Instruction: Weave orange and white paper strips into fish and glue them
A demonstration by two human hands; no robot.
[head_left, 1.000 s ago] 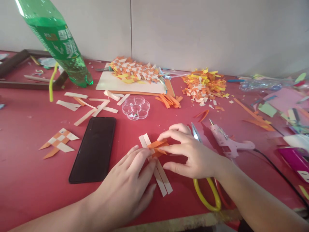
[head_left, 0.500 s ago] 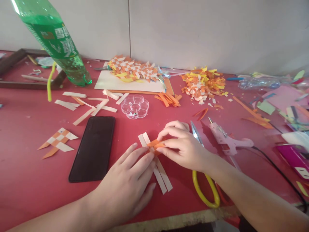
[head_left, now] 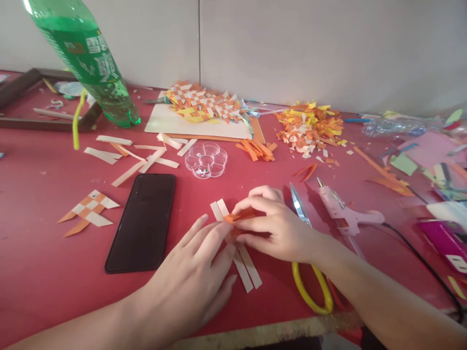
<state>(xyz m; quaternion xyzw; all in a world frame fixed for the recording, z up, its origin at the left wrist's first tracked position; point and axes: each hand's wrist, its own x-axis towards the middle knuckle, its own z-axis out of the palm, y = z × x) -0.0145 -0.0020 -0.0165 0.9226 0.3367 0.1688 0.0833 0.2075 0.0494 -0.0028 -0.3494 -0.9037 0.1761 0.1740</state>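
Observation:
Two cream paper strips [head_left: 248, 267] lie side by side on the red table, running slantwise under my fingers. An orange paper strip [head_left: 243, 214] crosses over them near their middle. My right hand [head_left: 279, 223] has its thumb and fingers closed on the orange strip, which is partly hidden by them. My left hand [head_left: 197, 262] lies low with fingers stretched out, its fingertips pressing where the strips cross. Left of the phone rests a woven orange-and-cream paper fish [head_left: 91, 209].
A black phone [head_left: 142, 223] lies left of my hands. Yellow-handled scissors [head_left: 299, 206] and a pink glue gun [head_left: 345, 209] lie right. Behind are a clear flower-shaped dish [head_left: 206, 160], woven fish [head_left: 204, 102], a heap of paper scraps [head_left: 310, 126] and a green bottle [head_left: 87, 63].
My right fingers have shifted slightly left and lifted the orange strip, which now stands up more from the cream strips. My left hand stays almost in place.

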